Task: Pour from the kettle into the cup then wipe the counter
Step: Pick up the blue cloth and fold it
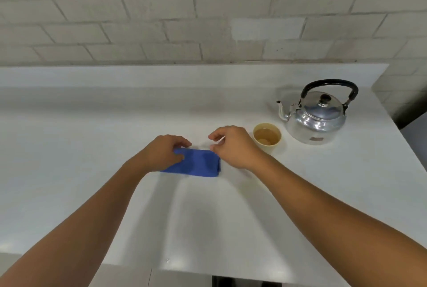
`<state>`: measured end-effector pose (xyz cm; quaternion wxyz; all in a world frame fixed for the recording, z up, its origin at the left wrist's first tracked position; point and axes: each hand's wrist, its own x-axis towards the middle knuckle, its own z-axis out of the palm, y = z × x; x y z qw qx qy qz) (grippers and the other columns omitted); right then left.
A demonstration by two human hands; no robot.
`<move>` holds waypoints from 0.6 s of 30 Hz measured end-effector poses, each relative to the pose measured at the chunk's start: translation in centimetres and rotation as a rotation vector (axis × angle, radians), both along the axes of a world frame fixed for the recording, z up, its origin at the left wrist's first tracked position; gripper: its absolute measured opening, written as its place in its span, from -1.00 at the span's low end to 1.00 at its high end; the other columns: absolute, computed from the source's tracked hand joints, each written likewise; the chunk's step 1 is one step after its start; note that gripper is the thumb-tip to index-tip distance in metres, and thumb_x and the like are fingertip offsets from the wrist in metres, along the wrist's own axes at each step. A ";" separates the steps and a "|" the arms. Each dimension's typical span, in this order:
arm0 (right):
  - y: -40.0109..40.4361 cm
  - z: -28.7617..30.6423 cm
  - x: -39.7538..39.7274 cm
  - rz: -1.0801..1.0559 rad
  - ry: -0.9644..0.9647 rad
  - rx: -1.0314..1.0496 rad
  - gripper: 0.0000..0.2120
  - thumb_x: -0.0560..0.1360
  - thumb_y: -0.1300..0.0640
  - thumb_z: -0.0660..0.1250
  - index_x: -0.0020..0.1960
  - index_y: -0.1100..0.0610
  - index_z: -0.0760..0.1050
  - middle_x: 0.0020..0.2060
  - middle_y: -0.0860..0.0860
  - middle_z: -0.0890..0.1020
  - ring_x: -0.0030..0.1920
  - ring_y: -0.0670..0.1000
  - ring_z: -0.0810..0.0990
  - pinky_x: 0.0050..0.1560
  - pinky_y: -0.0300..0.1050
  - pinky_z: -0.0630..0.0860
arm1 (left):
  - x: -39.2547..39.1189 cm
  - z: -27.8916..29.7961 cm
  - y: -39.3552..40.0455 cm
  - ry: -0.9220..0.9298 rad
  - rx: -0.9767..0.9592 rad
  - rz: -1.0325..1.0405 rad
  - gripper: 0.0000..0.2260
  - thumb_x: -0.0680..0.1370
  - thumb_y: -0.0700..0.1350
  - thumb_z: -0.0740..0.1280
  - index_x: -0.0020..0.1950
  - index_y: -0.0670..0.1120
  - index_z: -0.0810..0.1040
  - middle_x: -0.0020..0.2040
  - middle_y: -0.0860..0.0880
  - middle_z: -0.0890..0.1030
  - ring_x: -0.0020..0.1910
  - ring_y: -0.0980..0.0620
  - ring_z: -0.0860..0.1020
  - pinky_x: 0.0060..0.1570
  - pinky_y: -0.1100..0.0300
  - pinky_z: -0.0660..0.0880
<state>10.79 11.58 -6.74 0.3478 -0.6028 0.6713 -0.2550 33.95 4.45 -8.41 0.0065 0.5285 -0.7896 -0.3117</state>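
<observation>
Head view looks down on both bare forearms reaching out over a white counter (pixel 92 148), the hands meeting near its middle. The left hand (pixel 161 155) lies with its palm down on the left end of a folded blue cloth (pixel 198 163), fingers curled over the cloth's far edge, so it presses or lightly grips the fabric; which of the two cannot be told. The right hand (pixel 233 148) hovers at the cloth's right end, its fingers loosely bent and parted, the thumb and forefinger close to the cloth's far right corner; whether they actually pinch the fabric or only touch it cannot be told, and the hand looks mostly released. The cloth lies flat on the counter as a neat oblong, its folded edge showing at the right end. Just beside the right hand, further toward the right edge of the counter, stands a small yellow cup (pixel 267 137), upright, holding pale liquid. Near the cup and a little farther back, toward the far right corner of the counter, sits a shiny metal kettle (pixel 315 120) with a black arched handle standing upright, a black knob on its lid, and its spout pointing left. Cup and kettle stand close together but apart. Behind the counter's raised back edge runs a wall of pale bricks (pixel 161 21). The near edge of the counter shows at the bottom between the forearms.
</observation>
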 end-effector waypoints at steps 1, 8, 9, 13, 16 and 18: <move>0.1 -0.8 0.6 -0.003 0.015 0.023 -0.70 0.50 0.11 0.43 0.23 0.06 0.61 0.16 -0.01 0.63 0.04 -0.01 0.62 0.05 -0.19 0.51 | 0.6 -0.4 0.0 0.014 -0.003 0.008 -0.60 0.51 -0.24 0.37 0.32 0.05 0.63 0.23 0.06 0.68 0.18 0.02 0.64 0.21 0.11 0.57; -0.3 -4.4 2.9 0.000 0.232 0.077 -0.53 0.58 0.08 0.32 0.47 0.12 0.39 0.40 0.09 0.37 0.33 0.13 0.44 0.29 -0.02 0.46 | 2.7 -3.4 -0.5 0.008 -0.091 0.045 -0.58 0.60 -0.30 0.27 0.45 -0.07 0.55 0.34 -0.07 0.62 0.26 -0.08 0.58 0.19 0.23 0.39; -0.3 -4.7 3.0 0.005 0.256 0.076 -0.52 0.59 0.06 0.31 0.48 0.12 0.37 0.39 0.10 0.37 0.32 0.13 0.43 0.29 -0.01 0.45 | 2.8 -3.7 -0.4 0.006 -0.105 0.031 -0.59 0.61 -0.28 0.27 0.45 -0.08 0.54 0.35 -0.09 0.62 0.28 -0.10 0.56 0.20 0.21 0.38; 0.1 -5.6 3.6 0.055 0.384 0.063 -0.56 0.61 0.05 0.29 0.45 0.14 0.38 0.30 0.12 0.44 0.27 0.14 0.41 0.24 -0.01 0.46 | 2.8 -4.5 -0.3 -0.052 -0.173 -0.035 -0.60 0.63 -0.15 0.33 0.48 -0.07 0.50 0.32 -0.09 0.60 0.32 -0.16 0.41 0.29 0.04 0.37; 0.3 -5.8 4.0 0.050 0.416 0.061 -0.67 0.61 0.08 0.28 0.34 0.16 0.46 0.22 0.13 0.46 0.19 0.13 0.44 0.19 0.00 0.49 | 2.8 -4.6 -0.2 -0.098 -0.212 -0.074 -0.59 0.61 -0.13 0.33 0.48 -0.05 0.51 0.31 -0.08 0.57 0.34 -0.17 0.36 0.32 0.02 0.35; 0.3 -5.8 4.3 0.037 0.427 0.055 -0.73 0.60 0.11 0.28 0.26 0.18 0.52 0.17 0.15 0.47 0.14 0.13 0.47 0.15 0.00 0.51 | 2.8 -4.7 0.0 -0.092 -0.221 -0.096 -0.62 0.62 -0.14 0.31 0.45 -0.05 0.54 0.26 -0.09 0.56 0.31 -0.18 0.36 0.30 0.04 0.36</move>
